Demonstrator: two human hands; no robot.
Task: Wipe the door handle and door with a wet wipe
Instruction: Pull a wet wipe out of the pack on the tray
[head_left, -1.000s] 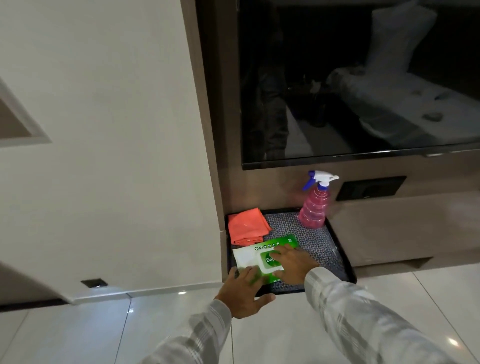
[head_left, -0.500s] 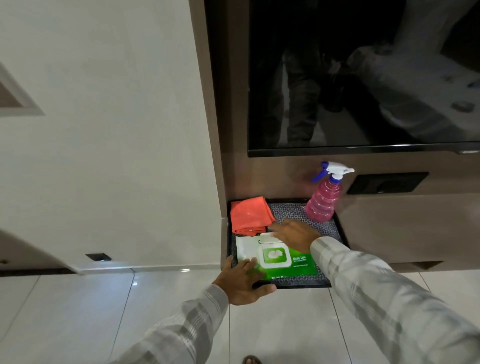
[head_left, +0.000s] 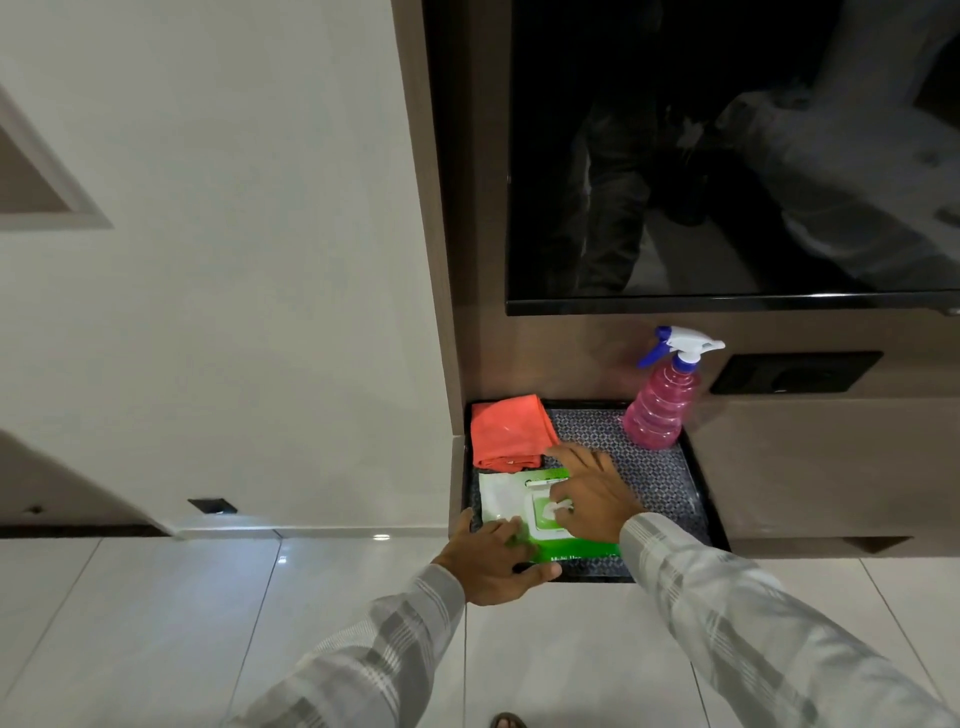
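A green and white wet wipe pack (head_left: 500, 496) lies flat in a black tray (head_left: 670, 480) on the floor, its lid open. My left hand (head_left: 493, 558) presses on the pack's near left corner, thumb at the tray's front edge. My right hand (head_left: 592, 488) reaches over the pack, and its fingertips pinch a white wipe (head_left: 553, 511) sticking out of the opening. A large off-white panel (head_left: 234, 260), possibly the door, fills the left. No door handle is in view.
A folded orange cloth (head_left: 506, 431) lies in the tray's far left corner, and a pink spray bottle (head_left: 662, 410) stands at its far right. A dark screen (head_left: 727, 156) hangs above on a brown wall unit. Glossy white floor tiles (head_left: 156, 623) spread in front.
The pack's lid has been flipped open. My right hand has moved from the lid onto the opening and taken the wipe's tip. The left hand has stayed on the pack.
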